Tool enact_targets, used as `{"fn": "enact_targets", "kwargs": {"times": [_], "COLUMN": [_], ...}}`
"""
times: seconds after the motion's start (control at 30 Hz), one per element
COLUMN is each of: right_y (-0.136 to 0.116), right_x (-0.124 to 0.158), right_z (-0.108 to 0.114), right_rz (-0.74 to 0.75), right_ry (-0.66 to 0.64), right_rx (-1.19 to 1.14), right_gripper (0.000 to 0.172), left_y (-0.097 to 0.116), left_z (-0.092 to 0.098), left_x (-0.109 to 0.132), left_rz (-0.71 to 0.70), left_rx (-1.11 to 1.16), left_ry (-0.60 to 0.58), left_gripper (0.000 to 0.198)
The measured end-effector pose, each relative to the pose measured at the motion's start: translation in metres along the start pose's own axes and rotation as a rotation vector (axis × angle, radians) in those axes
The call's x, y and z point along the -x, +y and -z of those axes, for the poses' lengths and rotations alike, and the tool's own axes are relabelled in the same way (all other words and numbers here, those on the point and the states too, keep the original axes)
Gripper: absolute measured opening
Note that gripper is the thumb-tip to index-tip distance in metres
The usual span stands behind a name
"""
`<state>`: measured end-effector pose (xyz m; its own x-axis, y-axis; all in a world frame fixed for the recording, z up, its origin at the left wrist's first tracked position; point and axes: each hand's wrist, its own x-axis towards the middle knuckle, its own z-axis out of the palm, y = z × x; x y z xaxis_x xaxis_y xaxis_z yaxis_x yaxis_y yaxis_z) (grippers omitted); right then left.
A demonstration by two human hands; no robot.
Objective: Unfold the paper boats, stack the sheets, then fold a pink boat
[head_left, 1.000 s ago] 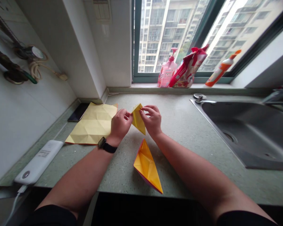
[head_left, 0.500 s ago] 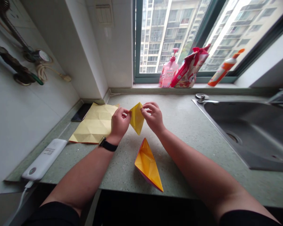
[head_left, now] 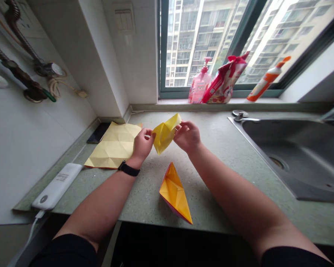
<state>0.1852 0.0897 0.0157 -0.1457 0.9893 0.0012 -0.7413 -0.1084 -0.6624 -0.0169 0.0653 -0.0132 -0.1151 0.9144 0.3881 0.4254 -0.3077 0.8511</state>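
Above the counter I hold up a yellow folded paper (head_left: 164, 134) between both hands. My left hand (head_left: 143, 142) pinches its left corner between thumb and fingers. On the other side, my right hand (head_left: 187, 135) grips the right edge, its fingers partly behind the sheet. The paper is creased and partly spread, its upper right part bent upward. Below it, near the counter's front edge, an orange folded paper boat (head_left: 176, 193) with a dark pink outside stands on its own. A creased pale yellow sheet (head_left: 115, 145) lies flat beside my left hand.
A black phone (head_left: 99, 132) lies partly under the sheet. Nearer left is a white power bank (head_left: 58, 185) with a cable. The steel sink (head_left: 292, 181) is on the right. A pink pump bottle (head_left: 199, 87), a red bag (head_left: 225, 81) and an orange-white bottle (head_left: 268, 81) line the windowsill.
My right hand has moved right and a little up, drawing its side of the yellow paper outward. The diamond shape has spread wider and tilts. My left hand has barely moved.
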Motion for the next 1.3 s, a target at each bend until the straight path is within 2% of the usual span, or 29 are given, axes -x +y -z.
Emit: {"fn": "enact_targets", "kwargs": {"times": [0.17,0.27,0.4,0.53,0.63,0.7,0.83,0.9,1.0,1.07,1.13,1.3], "right_y": [-0.01,-0.015,-0.018,-0.016,-0.012,-0.007,0.006,0.012,0.015,0.013,0.009,0.001], "right_x": [-0.006,-0.009,-0.014,-0.02,-0.019,-0.016,-0.007,-0.005,-0.009,-0.013,-0.018,-0.023], "right_z": [0.011,0.016,0.024,0.03,0.028,0.022,0.009,0.007,0.012,0.018,0.024,0.034], "right_rz": [-0.041,-0.056,-0.073,-0.034,-0.007,-0.004,0.002,0.012,0.016,0.001,-0.02,-0.12], "right_ry": [-0.002,-0.013,-0.037,0.024,0.049,0.009,-0.104,-0.105,-0.018,0.057,0.097,0.076], "right_rx": [-0.101,-0.119,0.015,0.259,0.383,0.465,0.692,0.731,0.673,0.615,0.564,0.505], "right_gripper": [0.016,0.015,0.023,0.029,0.047,0.06,0.09,0.084,0.045,0.03,0.026,0.022], "left_y": [0.0,-0.001,-0.001,0.001,0.003,0.006,0.01,0.011,0.008,0.006,0.005,0.006], "left_z": [-0.001,-0.001,-0.004,-0.006,-0.003,0.001,0.005,0.005,0.002,0.0,-0.001,-0.001], "left_x": [0.003,0.004,0.003,0.001,-0.001,-0.002,-0.001,-0.001,-0.001,-0.002,-0.002,-0.001], "left_rz": [0.057,0.055,0.098,0.172,0.154,0.109,0.086,0.09,0.094,0.117,0.176,0.352], "left_rx": [-0.014,0.003,0.138,0.274,0.184,0.1,0.061,0.085,0.165,0.261,0.372,0.576], "left_ry": [-0.213,-0.251,-0.219,-0.203,-0.075,0.02,0.067,0.062,0.042,0.009,-0.043,-0.174], "left_gripper": [0.046,0.054,0.053,0.044,0.04,0.039,0.041,0.042,0.043,0.043,0.042,0.038]}}
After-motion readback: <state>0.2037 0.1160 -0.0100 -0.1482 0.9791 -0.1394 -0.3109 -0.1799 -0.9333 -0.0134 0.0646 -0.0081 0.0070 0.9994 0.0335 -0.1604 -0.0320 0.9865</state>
